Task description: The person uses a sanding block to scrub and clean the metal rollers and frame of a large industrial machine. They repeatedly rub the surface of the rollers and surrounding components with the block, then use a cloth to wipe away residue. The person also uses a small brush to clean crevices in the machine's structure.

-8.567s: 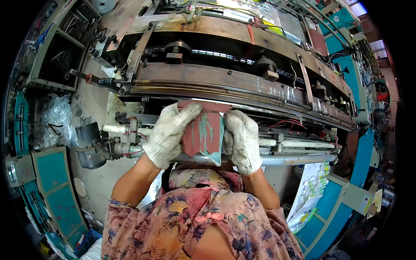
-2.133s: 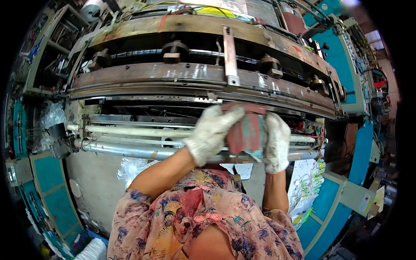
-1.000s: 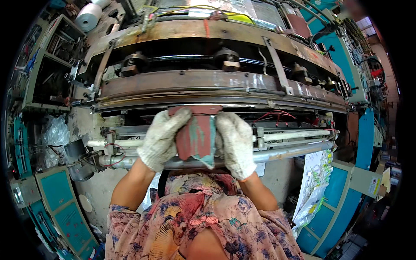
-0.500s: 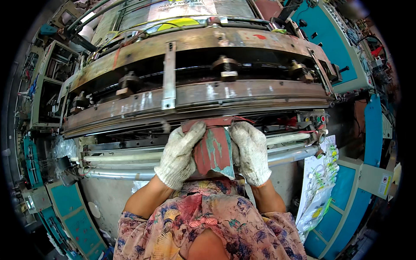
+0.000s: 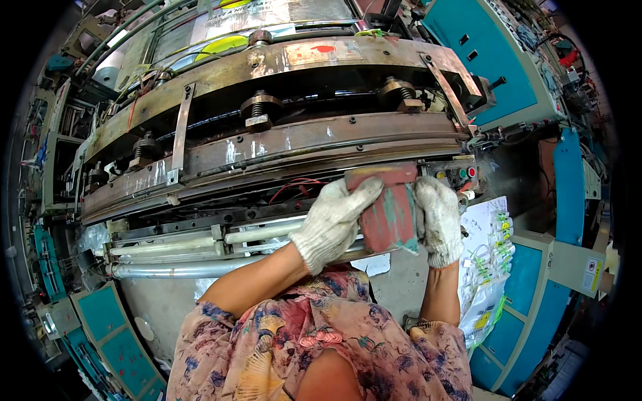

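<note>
Nearest, the left hand and right hand, both in white knit gloves, are clamped on opposite edges of a worn red-and-teal block, held upright against the machine. It looks stiff and fairly light, best gripped by its side edges. Behind it run pale rollers, then the rusty crossbar above.

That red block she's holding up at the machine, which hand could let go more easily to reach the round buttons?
Probably the right hand. It grips the red block on the side nearest the round buttons, which sit just above it. The left hand wraps the block's far side, further away.
</note>
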The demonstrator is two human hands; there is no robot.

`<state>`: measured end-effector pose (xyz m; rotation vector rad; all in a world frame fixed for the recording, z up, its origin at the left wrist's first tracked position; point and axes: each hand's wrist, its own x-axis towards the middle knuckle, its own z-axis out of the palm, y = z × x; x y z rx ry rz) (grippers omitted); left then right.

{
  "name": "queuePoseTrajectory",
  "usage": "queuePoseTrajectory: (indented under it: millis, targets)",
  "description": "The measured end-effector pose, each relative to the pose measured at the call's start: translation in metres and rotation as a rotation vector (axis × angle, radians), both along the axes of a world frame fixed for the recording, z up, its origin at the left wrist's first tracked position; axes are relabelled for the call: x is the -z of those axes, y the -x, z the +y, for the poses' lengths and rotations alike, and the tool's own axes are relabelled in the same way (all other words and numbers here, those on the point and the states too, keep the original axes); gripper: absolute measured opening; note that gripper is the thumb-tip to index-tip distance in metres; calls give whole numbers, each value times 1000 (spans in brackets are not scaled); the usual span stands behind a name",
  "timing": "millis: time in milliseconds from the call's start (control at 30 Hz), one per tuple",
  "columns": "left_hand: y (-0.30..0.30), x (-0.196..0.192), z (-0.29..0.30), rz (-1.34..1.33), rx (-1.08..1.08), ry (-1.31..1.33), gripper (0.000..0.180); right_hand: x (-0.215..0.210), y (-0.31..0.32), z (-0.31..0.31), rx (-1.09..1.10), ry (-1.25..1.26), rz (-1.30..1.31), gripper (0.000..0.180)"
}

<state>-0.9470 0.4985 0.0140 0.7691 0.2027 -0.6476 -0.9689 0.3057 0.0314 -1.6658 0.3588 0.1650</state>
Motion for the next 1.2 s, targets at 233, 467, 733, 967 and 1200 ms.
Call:
queuePoseTrajectory:
  millis: [233, 467, 733, 967, 1200]
  targets:
    - [21, -12, 23, -245, 111, -200, 40, -15, 22, 16, -8, -5, 51, 27]
    - [32, -26, 26, -172, 193, -248, 37, -19, 37, 8, -34, 69, -20, 31]
    - [32, -37, 25, -835, 74, -923, 28, -12, 68, -27, 277, 3, -40, 45]
    - [44, -47, -11, -1572, 161, -1558, 57, -20, 79, 37, 306, -358, -7, 37]
    - [39, -65, 2, -1387, 336, -1180, 64, -13, 77, 14, 309, -406, -64, 30]
